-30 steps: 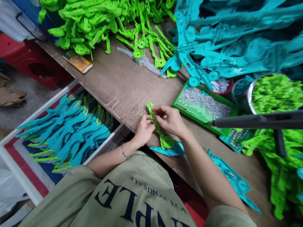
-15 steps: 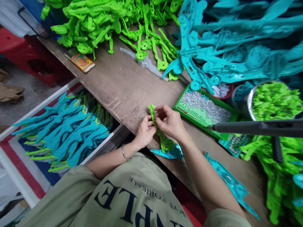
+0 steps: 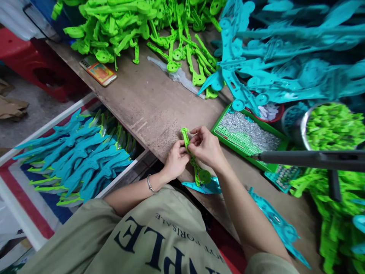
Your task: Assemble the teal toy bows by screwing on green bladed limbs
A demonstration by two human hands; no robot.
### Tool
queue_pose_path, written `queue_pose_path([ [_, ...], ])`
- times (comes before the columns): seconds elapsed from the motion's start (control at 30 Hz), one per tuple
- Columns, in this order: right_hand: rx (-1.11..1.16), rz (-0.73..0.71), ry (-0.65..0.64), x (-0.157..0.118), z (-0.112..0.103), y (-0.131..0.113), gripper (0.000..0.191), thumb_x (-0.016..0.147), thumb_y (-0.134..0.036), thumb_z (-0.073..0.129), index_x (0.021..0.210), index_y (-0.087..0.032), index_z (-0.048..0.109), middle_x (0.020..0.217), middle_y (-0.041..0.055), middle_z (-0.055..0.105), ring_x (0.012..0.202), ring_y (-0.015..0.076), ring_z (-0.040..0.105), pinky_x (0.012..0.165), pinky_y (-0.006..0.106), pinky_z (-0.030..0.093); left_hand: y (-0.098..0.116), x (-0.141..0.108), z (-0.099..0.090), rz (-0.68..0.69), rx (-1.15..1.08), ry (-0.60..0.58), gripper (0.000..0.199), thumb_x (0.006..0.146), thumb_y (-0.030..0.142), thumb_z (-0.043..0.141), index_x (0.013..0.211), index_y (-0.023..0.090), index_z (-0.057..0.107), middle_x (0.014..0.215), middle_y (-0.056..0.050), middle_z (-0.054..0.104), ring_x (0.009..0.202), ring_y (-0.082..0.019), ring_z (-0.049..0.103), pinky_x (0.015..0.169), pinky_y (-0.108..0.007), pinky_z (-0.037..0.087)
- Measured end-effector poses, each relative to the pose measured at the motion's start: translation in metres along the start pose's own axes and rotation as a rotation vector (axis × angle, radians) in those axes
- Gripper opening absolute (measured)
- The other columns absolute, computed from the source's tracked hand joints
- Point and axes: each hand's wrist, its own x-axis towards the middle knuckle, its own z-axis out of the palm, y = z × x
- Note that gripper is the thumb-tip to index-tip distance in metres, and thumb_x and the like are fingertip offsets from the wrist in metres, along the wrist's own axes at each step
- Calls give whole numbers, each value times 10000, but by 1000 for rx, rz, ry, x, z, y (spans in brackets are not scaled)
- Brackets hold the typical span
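Near the table's front edge, both hands meet on a long green plastic part [image 3: 204,176] with a round disc at its lower end. My left hand [image 3: 177,160] grips its left side, fingers closed. My right hand [image 3: 205,146] pinches at its upper middle from the other side; whether the fingertips also hold something small is hidden. A thin wire seems to run along the green part. Under its disc end lies a blue plastic piece [image 3: 212,185], partly covered. Another blue shell [image 3: 278,220] rests on the table beside my right forearm.
A green tray of screws [image 3: 248,129] stands right of my hands, with a dark tool shaft [image 3: 302,159] jutting in from the right. Green parts [image 3: 114,30] and blue parts [image 3: 285,68] are heaped behind. A phone [image 3: 99,72] lies left. A crate [image 3: 37,232] holds assembled blue-green pieces.
Both hands keep nearly the same hold on the green part. The whole view has shifted slightly, so the table things appear a little further right.
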Motion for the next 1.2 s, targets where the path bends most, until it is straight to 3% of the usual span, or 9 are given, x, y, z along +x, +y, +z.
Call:
queue_pose_path([
  [0.1,-27,15,3,1,0,0,360,622,-174,580,979,-219,562,679,-34,658,589,155,612,589,276,466,1,-1,0,12,26,2,390,720,86,657,1079,200,556,830,16,727,668,-102,627,630,-199,447],
  [0.33,-54,-142,-27,-7,-6,-1,370,686,-137,568,1048,-215,567,791,11,717,671,173,678,666,291,528,0,-1,-1,1,38,0,397,723,74,652,1084,201,548,799,21,716,657,-104,625,602,-193,422],
  [0.57,-121,-176,-3,-15,-9,-2,361,750,-121,546,1098,-214,564,855,42,754,738,197,727,728,322,555,-3,2,1,30,-32,7,377,735,59,714,1044,192,544,951,-29,746,857,-143,712,750,-229,513],
  [0.7,-125,-174,5,-15,-9,-1,341,744,-136,553,1075,-212,577,832,33,745,715,192,716,716,321,549,-6,3,2,38,-55,7,339,778,85,716,1043,194,534,988,-41,748,910,-154,711,804,-255,529],
  [0.93,-94,-120,22,-12,-5,1,287,733,-177,570,1017,-210,592,751,15,716,637,178,672,650,301,521,-11,4,-1,65,65,42,190,884,140,625,1042,200,538,878,-12,737,782,-131,684,738,-234,525],
  [1.2,-101,-39,25,-4,1,-6,276,674,-144,567,941,-213,582,690,-24,680,597,150,637,616,261,490,-8,3,0,114,72,37,147,915,128,590,1034,193,532,981,-54,759,890,-158,733,762,-237,536],
])
